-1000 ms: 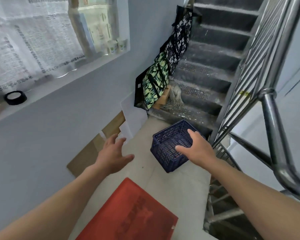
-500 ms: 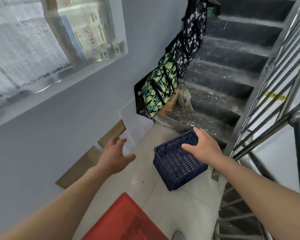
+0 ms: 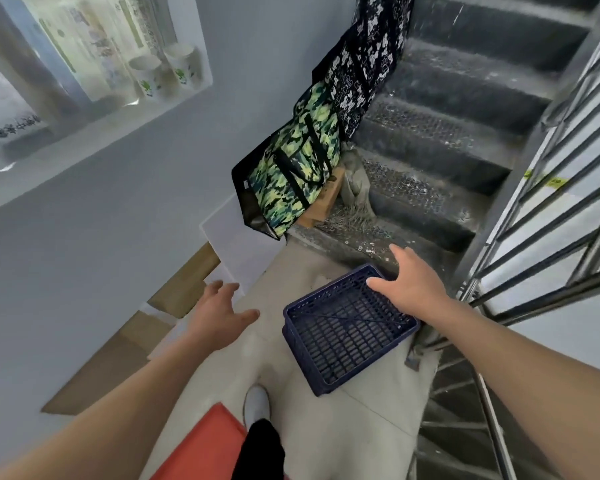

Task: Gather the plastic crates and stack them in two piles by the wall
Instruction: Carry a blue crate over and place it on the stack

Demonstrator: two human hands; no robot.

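A dark blue slatted plastic crate [image 3: 347,330] sits on the pale landing floor at the foot of the stairs, its open top facing me. My right hand [image 3: 407,282] hovers over the crate's far right corner with fingers spread, holding nothing; whether it touches the rim is unclear. My left hand [image 3: 219,315] hangs open to the left of the crate, apart from it, fingers loosely spread. A red-orange flat surface [image 3: 205,445], perhaps another crate, shows at the bottom edge, partly hidden by my leg.
The grey wall [image 3: 101,254] runs along the left with cardboard sheets [image 3: 184,285] leaning on it. A camouflage bag [image 3: 291,174] and a dark patterned bag [image 3: 364,60] rest on the stairs [image 3: 440,150]. A metal railing [image 3: 551,209] borders the right, with a drop beyond. My shoe [image 3: 256,403] stands by the crate.
I have stepped closer and now look down more steeply; the crate appears nearer and lower. My right hand has lifted from the crate's near rim toward its far corner. My foot has entered view.
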